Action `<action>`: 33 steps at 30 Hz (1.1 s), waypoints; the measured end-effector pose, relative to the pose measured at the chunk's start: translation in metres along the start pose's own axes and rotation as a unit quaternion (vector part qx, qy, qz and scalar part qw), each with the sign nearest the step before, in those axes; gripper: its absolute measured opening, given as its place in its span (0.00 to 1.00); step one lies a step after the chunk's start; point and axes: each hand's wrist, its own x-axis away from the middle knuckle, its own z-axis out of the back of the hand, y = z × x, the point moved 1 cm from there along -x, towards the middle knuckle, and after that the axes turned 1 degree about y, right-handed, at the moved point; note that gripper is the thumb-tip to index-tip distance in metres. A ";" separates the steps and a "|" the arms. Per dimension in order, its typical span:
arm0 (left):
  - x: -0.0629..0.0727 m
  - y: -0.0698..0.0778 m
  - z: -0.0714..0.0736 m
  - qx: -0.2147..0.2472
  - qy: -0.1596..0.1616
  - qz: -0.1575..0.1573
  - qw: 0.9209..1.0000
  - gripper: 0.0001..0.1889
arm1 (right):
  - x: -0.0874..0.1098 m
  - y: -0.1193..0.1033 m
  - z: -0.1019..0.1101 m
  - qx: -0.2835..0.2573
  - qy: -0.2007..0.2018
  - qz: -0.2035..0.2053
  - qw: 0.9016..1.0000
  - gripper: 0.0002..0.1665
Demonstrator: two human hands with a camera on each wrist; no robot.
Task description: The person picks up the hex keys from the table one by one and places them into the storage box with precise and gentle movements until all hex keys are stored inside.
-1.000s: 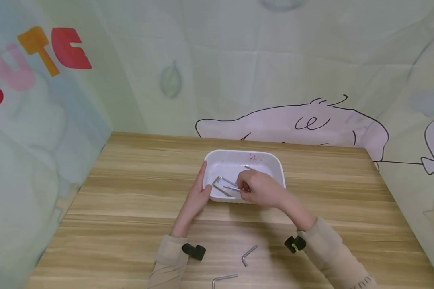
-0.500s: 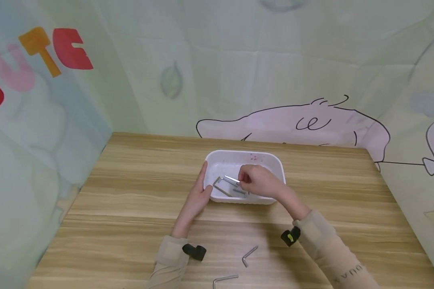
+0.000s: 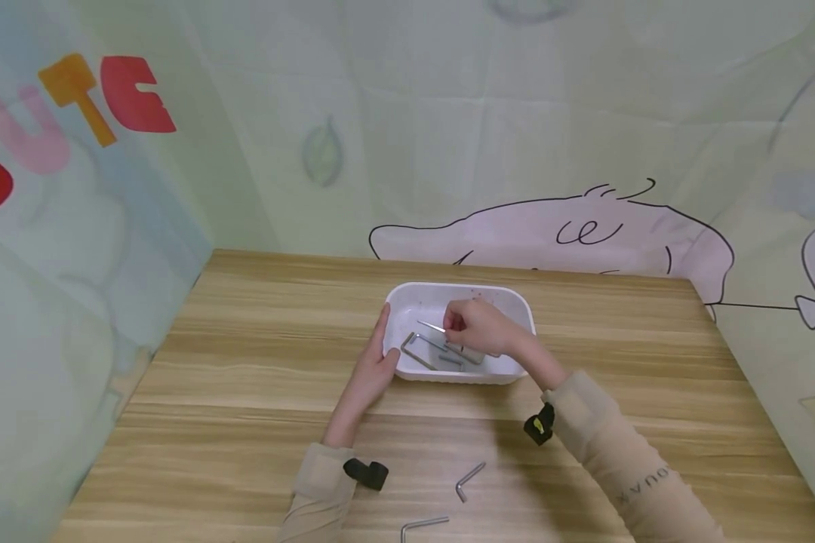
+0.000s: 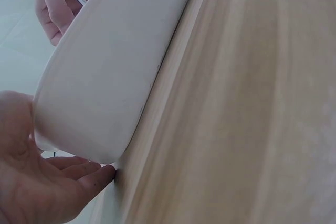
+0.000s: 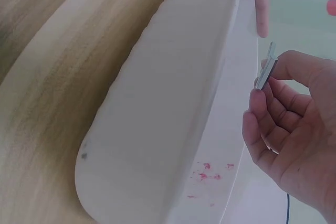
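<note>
A white plastic tub (image 3: 407, 288) stands on the wooden table with several L-shaped hex keys (image 3: 417, 360) lying in it. My left hand (image 3: 372, 367) holds the tub's left end, thumb at the near rim and fingers along the side; in the left wrist view those fingers (image 4: 79, 174) curve around the corner. Over the tub, my right hand (image 3: 478, 326) pinches a metal hex key (image 3: 432, 326) whose one end points left. The right wrist view shows this key (image 5: 266, 71) between thumb and fingertips, above the rim.
Two more hex keys lie on the table in front of the tub, one angled (image 3: 471, 481) and one nearer the front edge (image 3: 424, 522). A printed cloth (image 3: 407, 151) hangs behind the table. Red specks (image 5: 207, 174) mark the tub's inner wall.
My right hand has moved up and toward the tub's far side with the pinched hex key, uncovering keys beneath it. My left hand stays on the tub.
</note>
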 end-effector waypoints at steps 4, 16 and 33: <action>-0.001 -0.001 0.000 -0.007 -0.002 -0.002 1.000 0.40 | -0.005 -0.001 0.003 0.017 -0.006 -0.006 1.000 0.02; 0.000 0.000 0.001 -0.016 -0.001 0.009 1.000 0.40 | -0.021 0.004 -0.003 0.126 -0.028 -0.031 0.991 0.03; 0.000 0.000 0.002 -0.015 -0.005 0.019 1.000 0.40 | -0.044 0.004 -0.013 0.177 -0.042 -0.048 0.982 0.03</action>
